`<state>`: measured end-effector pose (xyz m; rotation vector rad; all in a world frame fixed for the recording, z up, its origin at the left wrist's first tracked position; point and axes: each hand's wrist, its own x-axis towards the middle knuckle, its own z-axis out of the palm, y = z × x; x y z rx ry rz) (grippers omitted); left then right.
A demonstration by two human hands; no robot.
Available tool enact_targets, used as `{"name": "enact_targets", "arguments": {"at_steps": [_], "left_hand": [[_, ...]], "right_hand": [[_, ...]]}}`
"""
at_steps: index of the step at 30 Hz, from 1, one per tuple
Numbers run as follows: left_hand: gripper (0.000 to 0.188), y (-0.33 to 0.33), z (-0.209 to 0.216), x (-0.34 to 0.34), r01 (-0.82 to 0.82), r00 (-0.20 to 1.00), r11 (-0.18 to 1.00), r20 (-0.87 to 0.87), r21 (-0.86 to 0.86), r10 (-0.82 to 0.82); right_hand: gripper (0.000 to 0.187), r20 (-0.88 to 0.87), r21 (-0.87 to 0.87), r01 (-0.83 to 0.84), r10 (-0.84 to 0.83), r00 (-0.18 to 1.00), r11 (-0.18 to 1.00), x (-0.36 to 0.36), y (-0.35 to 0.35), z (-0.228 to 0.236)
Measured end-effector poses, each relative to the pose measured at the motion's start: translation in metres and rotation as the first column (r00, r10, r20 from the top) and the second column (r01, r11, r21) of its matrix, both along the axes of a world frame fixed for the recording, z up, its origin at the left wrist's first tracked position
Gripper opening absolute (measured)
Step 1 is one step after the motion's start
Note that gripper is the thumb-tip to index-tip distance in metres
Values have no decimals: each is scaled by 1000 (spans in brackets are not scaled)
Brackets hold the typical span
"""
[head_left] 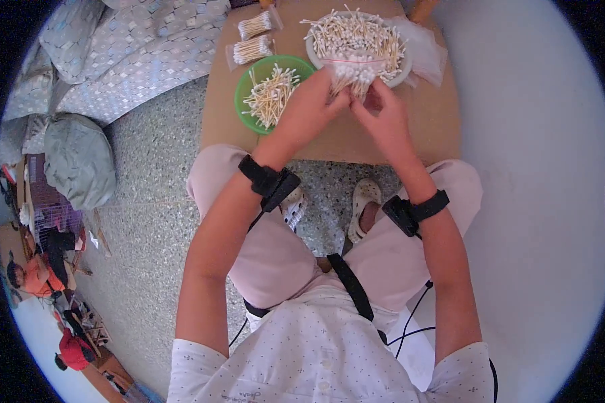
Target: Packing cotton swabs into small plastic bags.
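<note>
Between my hands, over the near edge of a white bowl, is a clear zip bag (357,70) with cotton swabs inside. My left hand (314,104) pinches its lower left part, and my right hand (386,115) has its fingers closed on the lower right. The fingertips of both hands nearly meet. Loose cotton swabs fill the white bowl (408,62) behind the bag. A green basket (239,107) with more loose swabs stands just left of my left hand. Two filled bags of swabs (252,50) lie at the far left of the brown table.
Flat clear plastic bags (427,55) lie right of the bowl on the brown table (430,127). A white wall (531,168) rises on the right. Patterned sacks (134,60) and a grey sack (79,161) are at the left. Two other people (40,275) are far left.
</note>
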<state>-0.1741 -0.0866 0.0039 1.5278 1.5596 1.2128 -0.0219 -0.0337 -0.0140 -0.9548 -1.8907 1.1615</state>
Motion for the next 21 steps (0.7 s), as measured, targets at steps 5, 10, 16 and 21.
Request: {"name": "enact_targets", "arguments": {"at_steps": [5, 10, 16, 21], "left_hand": [[34, 0, 1, 2, -5, 995, 999, -101, 40, 9], [30, 1, 8, -12, 16, 992, 996, 124, 87, -27], [28, -1, 10, -13, 13, 1000, 999, 8, 48, -13], [29, -2, 11, -11, 13, 993, 1000, 119, 23, -16]], "right_hand": [[32, -263, -268, -63, -11, 965, 961, 1, 5, -11], [29, -269, -104, -46, 16, 963, 994, 1, 9, -8], [35, -68, 360, 14, 11, 998, 933, 4, 15, -11], [39, -213, -119, -13, -13, 977, 993, 2, 7, -1]]}}
